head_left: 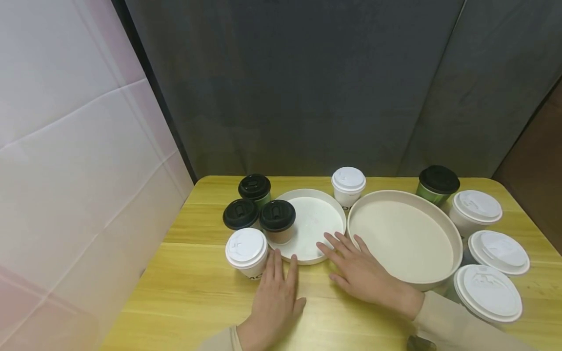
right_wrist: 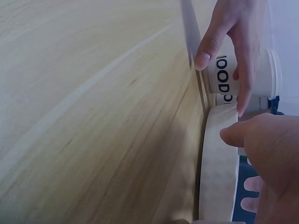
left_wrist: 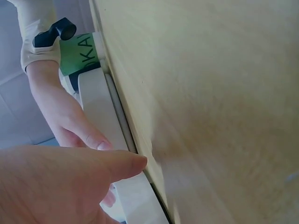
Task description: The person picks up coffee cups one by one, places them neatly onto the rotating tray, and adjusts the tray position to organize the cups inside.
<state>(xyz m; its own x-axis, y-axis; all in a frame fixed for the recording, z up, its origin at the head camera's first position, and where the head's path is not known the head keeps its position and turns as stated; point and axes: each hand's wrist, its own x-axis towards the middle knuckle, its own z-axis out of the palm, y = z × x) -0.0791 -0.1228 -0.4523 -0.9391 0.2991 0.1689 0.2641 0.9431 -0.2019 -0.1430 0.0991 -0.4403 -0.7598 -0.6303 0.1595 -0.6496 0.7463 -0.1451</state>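
My left hand (head_left: 276, 295) lies with straight fingers at the front left rim of the small white round tray (head_left: 318, 217), beside a white-lidded paper cup (head_left: 247, 249). Fingers spread, my right hand (head_left: 362, 268) reaches over the white tray's front right rim, close to the larger beige round tray (head_left: 401, 231). Neither hand grips anything. A brown paper cup with a black lid (head_left: 278, 218) stands in the white tray at its left side. From the right wrist, the left hand (right_wrist: 240, 35) appears near a white cup (right_wrist: 222, 77) with dark lettering.
Two black-lidded cups, one farther back (head_left: 254, 187) and one nearer (head_left: 240, 214), stand left of the white tray. Behind the trays is a white cup (head_left: 348, 183). A green black-lidded cup (head_left: 438, 184) and several white-lidded cups (head_left: 487, 292) line the beige tray's right side.
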